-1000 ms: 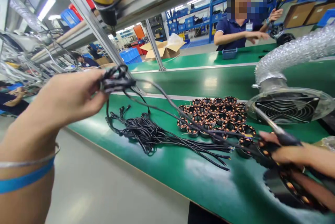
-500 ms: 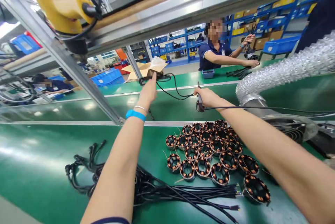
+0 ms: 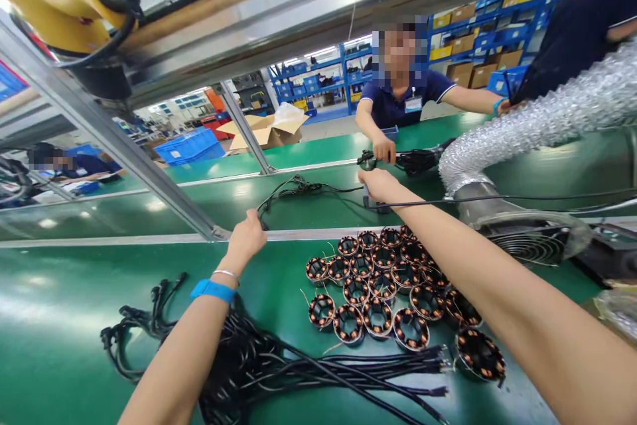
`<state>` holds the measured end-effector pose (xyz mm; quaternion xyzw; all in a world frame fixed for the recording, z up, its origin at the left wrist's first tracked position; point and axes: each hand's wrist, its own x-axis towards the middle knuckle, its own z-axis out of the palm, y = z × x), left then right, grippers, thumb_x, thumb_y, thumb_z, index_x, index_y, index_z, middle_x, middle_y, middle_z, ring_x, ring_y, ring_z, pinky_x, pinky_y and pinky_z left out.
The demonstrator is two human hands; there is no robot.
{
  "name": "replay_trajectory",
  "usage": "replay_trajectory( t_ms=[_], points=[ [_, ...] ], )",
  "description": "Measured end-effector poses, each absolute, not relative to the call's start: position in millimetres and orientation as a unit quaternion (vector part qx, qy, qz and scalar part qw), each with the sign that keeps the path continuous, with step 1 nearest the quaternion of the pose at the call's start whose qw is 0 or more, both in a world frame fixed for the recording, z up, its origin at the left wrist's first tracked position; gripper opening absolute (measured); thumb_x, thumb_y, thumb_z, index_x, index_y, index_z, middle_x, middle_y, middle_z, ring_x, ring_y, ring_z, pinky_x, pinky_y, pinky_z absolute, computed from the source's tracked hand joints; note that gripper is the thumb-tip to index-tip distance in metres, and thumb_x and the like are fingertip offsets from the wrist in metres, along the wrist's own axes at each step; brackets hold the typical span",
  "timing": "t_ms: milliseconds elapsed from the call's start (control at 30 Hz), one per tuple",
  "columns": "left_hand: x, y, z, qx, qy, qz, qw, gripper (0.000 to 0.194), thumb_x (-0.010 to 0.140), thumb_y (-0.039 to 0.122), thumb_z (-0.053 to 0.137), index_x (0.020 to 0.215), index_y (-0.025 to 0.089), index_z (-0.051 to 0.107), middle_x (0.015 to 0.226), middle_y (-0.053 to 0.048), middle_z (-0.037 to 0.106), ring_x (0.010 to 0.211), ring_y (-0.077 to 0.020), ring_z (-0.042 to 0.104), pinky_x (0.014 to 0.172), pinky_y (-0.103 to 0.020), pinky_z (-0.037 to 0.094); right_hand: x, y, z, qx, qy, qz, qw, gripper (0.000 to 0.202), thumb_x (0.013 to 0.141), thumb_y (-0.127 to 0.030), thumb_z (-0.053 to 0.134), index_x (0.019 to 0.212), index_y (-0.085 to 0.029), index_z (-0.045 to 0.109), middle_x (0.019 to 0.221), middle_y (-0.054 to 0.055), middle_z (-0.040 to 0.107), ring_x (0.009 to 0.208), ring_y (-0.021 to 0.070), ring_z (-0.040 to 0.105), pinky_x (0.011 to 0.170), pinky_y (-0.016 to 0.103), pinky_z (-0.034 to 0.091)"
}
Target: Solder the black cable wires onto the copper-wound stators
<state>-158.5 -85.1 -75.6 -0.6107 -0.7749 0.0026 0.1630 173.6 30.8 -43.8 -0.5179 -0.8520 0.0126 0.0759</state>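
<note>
At the centre left of the frame, the left hand (image 3: pixel 249 237) is closed on one end of a black cable (image 3: pixel 301 186), fingers pinched tight. The cable runs in loose loops across the middle green strip (image 3: pixel 318 209) toward the right hand (image 3: pixel 381 185); whether it rests on the strip or hangs above it, I cannot tell.

The right hand, just right of centre, is curled around a dark-grey piece (image 3: pixel 367 197) — partly hidden by the fingers, so its full shape is unclear. A thin black cord (image 3: pixel 522 199) stretches from beside this hand to the right edge.

Below the 2 hands, copper-wound rings (image 3: pixel 370 287) stand close together on the green bench (image 3: pixel 64 339), with 1 ring (image 3: pixel 480 353) at the group's lower right. A heap of black cables (image 3: pixel 249 352) fills the lower centre, plugs to the left, cut ends to the right — part of it behind the left forearm.

At the right, a fan (image 3: pixel 530 246) sits beneath a silver duct (image 3: pixel 537 117). At the upper right, a co-worker's hand (image 3: pixel 384 148) touches another black bundle (image 3: pixel 421 161).
</note>
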Motion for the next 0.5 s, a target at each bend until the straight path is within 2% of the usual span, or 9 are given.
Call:
replay_trajectory(
  t_ms=[100,200,333,433,500],
  points=[
    [-148.4,-98.8,-63.5,-0.624,-0.767,-0.015,0.148,0.031,0.082,0.009,0.042,0.108,0.010,0.059,0.084,-0.017,0.074,0.082,-0.0305,0.073,0.073,-0.035,0.053,179.5,-8.1,-21.5,-0.475,-0.875,0.003,0.094,0.026,0.095,-0.028,0.060,0.117,-0.015,0.059,0.105,0.006,0.065,0.094,0.0202,0.064,0.084,0.039,0.054],
    [-130.3,-119.1,-55.6,-0.638,-0.756,-0.052,0.141,0.034,0.090,0.018,0.036,0.115,0.012,0.059,0.086,-0.015,0.074,0.083,-0.0303,0.072,0.076,-0.037,0.052,207.2,-62.8,-13.2,-0.432,-0.894,0.001,0.120,0.026,0.091,-0.015,0.057,0.117,-0.017,0.058,0.091,0.005,0.067,0.087,0.0212,0.065,0.080,0.035,0.052],
    [-94.2,-158.9,-61.6,-0.665,-0.731,-0.102,0.116,0.044,0.098,0.027,0.024,0.127,0.013,0.054,0.097,-0.014,0.073,0.088,-0.0270,0.071,0.080,-0.035,0.050,264.2,-145.1,-26.7,-0.375,-0.912,0.008,0.164,0.020,0.092,-0.015,0.052,0.111,-0.017,0.058,0.100,0.010,0.066,0.094,0.0218,0.062,0.082,0.032,0.050],
    [-62.3,-193.3,-71.7,-0.708,-0.697,-0.099,0.057,0.045,0.100,0.032,0.024,0.124,0.017,0.058,0.082,-0.005,0.073,0.076,-0.0200,0.070,0.072,-0.027,0.049,310.4,-198.3,-49.0,-0.277,-0.920,0.020,0.278,0.018,0.094,-0.014,0.045,0.104,-0.019,0.060,0.094,0.010,0.066,0.094,0.0223,0.062,0.075,0.031,0.052],
    [-41.8,-213.5,-76.6,-0.735,-0.674,-0.077,0.015,0.037,0.095,0.037,0.037,0.115,0.021,0.064,0.066,0.001,0.068,0.063,-0.0179,0.067,0.062,-0.024,0.046,338.3,-224.7,-65.5,-0.267,-0.912,0.038,0.308,0.020,0.093,-0.015,0.049,0.107,-0.024,0.061,0.100,0.008,0.068,0.105,0.0231,0.063,0.080,0.032,0.055]
  ],
)
